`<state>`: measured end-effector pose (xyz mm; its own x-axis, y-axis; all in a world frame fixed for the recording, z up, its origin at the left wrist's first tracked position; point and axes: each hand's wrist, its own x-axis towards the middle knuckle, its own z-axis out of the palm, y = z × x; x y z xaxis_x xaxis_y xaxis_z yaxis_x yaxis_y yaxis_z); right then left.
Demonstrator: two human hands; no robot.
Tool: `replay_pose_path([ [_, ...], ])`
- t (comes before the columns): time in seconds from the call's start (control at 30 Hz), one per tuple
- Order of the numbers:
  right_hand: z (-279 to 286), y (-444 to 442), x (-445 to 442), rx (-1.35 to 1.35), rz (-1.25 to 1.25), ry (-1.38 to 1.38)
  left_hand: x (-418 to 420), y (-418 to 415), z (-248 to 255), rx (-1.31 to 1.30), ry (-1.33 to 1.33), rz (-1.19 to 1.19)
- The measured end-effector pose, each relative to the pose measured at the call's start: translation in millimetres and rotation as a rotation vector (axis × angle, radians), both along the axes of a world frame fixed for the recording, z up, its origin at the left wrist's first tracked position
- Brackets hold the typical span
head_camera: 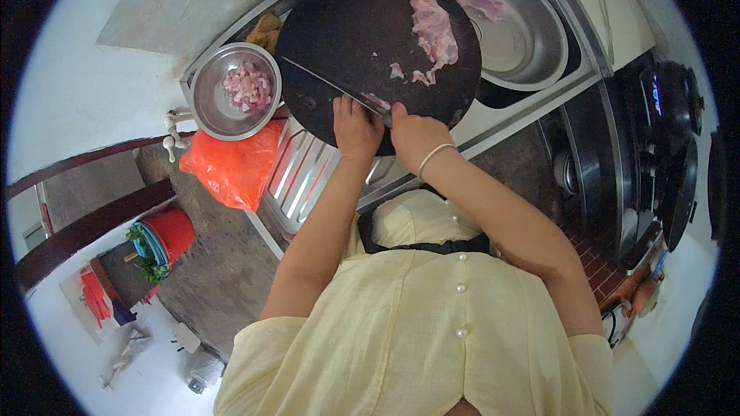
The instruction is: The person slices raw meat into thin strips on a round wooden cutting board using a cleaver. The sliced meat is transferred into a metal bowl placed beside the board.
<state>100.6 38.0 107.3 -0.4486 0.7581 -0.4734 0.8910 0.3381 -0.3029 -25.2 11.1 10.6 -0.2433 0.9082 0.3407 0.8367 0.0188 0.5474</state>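
Note:
A round dark cutting board (347, 29) lies across the sink. On its near part, my right hand (417, 134) grips the handle of a kitchen knife (324, 81), whose blade points to the upper left. My left hand (356, 127) rests on the board close against the blade's near side; what lies under its fingers is hidden. A small strip of raw meat (377, 101) is at the blade's far side. Farther right on the board lies a larger piece of raw meat (435, 29), with small scraps (396, 71) near it. Cut meat pieces (247, 86) fill part of a steel bowl (202, 92) at the left.
A large steel basin (555, 40) with meat and some liquid stands in the sink behind the board. An orange plastic bag (234, 164) and a ribbed drainboard (303, 173) are near my left arm. A tap (171, 127) is beside the bowl. The stove (642, 167) stands at the right.

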Motion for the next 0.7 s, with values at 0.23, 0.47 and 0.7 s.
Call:
replay_pose_path([
  [0.23, 21.0, -50.2, 103.9, -0.047, -0.006, -0.171, 4.0, -4.5, 0.7, -0.110, -0.043, 0.051],
  [0.47, 5.9, -2.3, 3.7, -0.004, 0.007, 0.014, 0.9, -4.2, 1.4, 0.039, 0.011, 0.007],
  [0.7, 8.9, -15.7, 34.0, -0.005, 0.024, -0.007, 1.0, -4.8, -1.6, 0.089, 0.105, 0.097],
])
